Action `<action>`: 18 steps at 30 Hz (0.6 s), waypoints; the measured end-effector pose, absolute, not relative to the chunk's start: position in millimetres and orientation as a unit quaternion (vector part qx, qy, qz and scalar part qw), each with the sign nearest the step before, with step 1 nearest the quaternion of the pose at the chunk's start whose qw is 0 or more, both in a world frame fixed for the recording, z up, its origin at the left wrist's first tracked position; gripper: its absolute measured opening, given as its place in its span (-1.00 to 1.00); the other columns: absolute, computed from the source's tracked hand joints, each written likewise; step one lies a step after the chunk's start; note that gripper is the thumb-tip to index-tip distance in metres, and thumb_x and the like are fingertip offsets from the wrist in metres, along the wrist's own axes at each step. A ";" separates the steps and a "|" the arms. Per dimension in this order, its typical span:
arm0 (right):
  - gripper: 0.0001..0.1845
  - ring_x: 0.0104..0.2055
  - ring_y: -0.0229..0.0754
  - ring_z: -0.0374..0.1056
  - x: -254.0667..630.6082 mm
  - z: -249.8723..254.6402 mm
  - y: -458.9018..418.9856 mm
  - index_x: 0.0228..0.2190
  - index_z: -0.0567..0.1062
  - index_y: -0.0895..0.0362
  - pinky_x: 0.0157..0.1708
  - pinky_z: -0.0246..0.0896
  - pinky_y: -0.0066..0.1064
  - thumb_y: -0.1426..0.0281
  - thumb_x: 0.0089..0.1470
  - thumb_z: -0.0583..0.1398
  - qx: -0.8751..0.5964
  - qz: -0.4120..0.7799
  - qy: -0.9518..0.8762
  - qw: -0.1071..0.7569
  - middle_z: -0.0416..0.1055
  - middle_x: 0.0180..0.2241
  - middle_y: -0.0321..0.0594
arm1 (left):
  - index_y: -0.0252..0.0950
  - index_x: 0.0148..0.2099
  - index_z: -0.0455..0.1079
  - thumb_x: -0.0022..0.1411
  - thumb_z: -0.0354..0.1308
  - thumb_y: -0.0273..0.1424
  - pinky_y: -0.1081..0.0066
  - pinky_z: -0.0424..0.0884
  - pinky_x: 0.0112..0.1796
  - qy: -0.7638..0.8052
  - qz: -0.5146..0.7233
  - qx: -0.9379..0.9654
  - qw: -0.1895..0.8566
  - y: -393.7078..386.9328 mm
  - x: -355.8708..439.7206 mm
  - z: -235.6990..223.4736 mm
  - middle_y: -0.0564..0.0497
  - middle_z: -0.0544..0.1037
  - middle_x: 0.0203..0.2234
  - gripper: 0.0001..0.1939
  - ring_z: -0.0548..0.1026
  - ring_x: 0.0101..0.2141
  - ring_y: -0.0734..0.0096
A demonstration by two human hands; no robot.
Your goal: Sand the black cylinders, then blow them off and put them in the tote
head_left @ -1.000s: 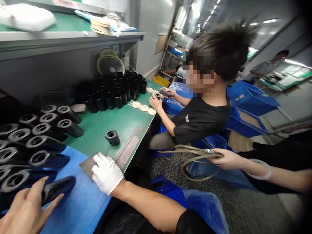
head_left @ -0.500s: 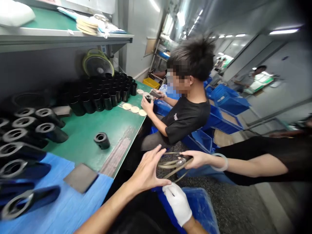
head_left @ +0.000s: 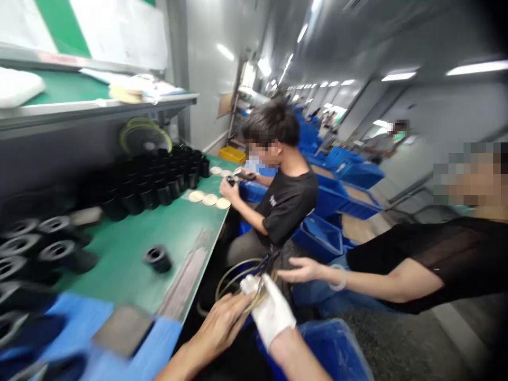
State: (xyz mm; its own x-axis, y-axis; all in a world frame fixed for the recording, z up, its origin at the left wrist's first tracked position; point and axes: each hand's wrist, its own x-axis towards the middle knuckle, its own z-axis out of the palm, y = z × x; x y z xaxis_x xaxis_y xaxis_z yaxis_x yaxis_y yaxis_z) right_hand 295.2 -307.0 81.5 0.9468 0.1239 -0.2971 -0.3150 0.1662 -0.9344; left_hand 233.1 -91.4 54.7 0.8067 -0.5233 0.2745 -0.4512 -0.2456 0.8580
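Note:
My bare left hand [head_left: 228,319] and my gloved right hand [head_left: 272,311] come together over the edge of my lap, closed on a coiled yellowish hose [head_left: 257,301]. Loops of the hose stick out beyond my left hand. A black part [head_left: 270,260] rises just past my white glove, its kind blurred. Close to it on the right is a co-worker's hand [head_left: 304,270], fingers stretched out. On the green table [head_left: 119,264] to the left stand a single black cylinder [head_left: 157,258] and a grey-brown block [head_left: 123,330] on blue sheeting.
Rows of black cylinders [head_left: 148,196] fill the back of the table, with pale discs [head_left: 209,199] beside them. A seated co-worker [head_left: 293,196] handles a black part ahead. Blue crates [head_left: 317,235] stand behind that person; a lined blue bin [head_left: 333,349] is at my right.
My hands have closed on the hose and drawn it left and down toward me. The co-worker's hand on the right has let go of it. My view has tilted up.

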 end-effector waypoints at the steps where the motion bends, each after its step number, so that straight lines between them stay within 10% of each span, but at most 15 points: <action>1: -0.60 -0.34 -0.18 0.46 280.5 71.3 -288.1 -0.43 0.42 0.16 -0.32 0.45 -0.29 0.05 0.14 0.14 -0.591 0.148 0.117 0.784 0.47 -0.42 -0.19 | -0.08 0.34 0.17 0.41 -0.07 -0.34 0.22 0.36 0.13 -0.302 -0.052 0.782 0.542 -86.3 228.7 58.9 -0.10 0.49 0.10 -0.52 0.48 0.06 0.21; 10: -0.76 -0.60 -0.42 0.16 270.5 67.1 -259.4 -0.35 0.32 0.16 -0.48 0.26 -0.49 0.40 -0.04 0.28 -0.479 0.210 0.301 0.797 0.22 -0.58 -0.43 | -0.05 0.34 0.18 0.41 -0.02 -0.28 0.27 0.36 0.09 -0.256 -0.161 0.686 0.661 -70.2 206.1 56.0 -0.03 0.50 0.09 -0.52 0.48 0.04 0.24; 18: -0.60 -0.71 -0.46 -0.33 293.9 49.5 -298.4 -0.56 0.06 0.09 -0.70 -0.31 -0.55 0.38 0.08 0.22 -0.583 0.359 0.323 0.654 -0.21 -0.70 -0.55 | -0.09 0.24 0.34 0.34 0.08 -0.14 0.21 0.26 0.18 -0.051 -0.095 0.709 0.697 -48.2 165.6 0.5 -0.07 0.45 0.11 -0.53 0.39 0.11 0.22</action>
State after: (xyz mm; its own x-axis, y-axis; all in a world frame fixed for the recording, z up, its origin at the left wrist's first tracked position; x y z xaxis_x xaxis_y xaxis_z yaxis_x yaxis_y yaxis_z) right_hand 293.9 -298.4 49.5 0.5346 0.0928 -0.8400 -0.8451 0.0626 -0.5310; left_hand 165.6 -48.2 0.5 0.9767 -0.2050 -0.0636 0.0601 -0.0235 0.9979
